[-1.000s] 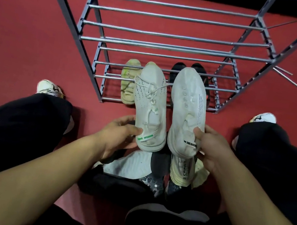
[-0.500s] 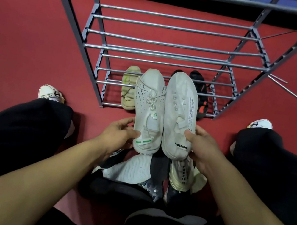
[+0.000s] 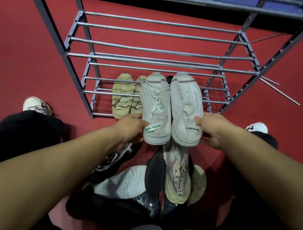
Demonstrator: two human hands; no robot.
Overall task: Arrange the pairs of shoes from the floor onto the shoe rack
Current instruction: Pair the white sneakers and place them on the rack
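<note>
Here the left hand (image 3: pixel 131 126) is gripping the heel end of the left white sneaker (image 3: pixel 156 107), the laced one with a green tag, while the right hand (image 3: pixel 214 130) is pinching the heel end of the right white sneaker (image 3: pixel 185 108), the one printed DESIGN. Both hands are closed on their shoes, and the two sneakers are being held side by side, touching along their inner edges, above the floor (image 3: pixel 18 42) just in front of the shoe rack (image 3: pixel 153 50).

The relation that matters is that each sneaker's long axis is pointing straight away from the person, heels toward the hands and toes reaching over the front edge of the rack's lowest shelf. So the rack is lying directly ahead of both hands, along the shoes' own length, and neither hand looks clearly nearer; the right toe is sitting slightly farther in. On that bottom shelf a pair of pale green sandals (image 3: pixel 124 95) is occupying the left part, and something dark is showing behind the sneakers' toes, too hidden to identify. Judging from this, the pair probably needs a clear stretch of bars, either to the right on this shelf or one shelf up.

More shoes (image 3: pixel 174 179) are lying heaped on the floor beneath the forearms, still waiting for the rack
</note>
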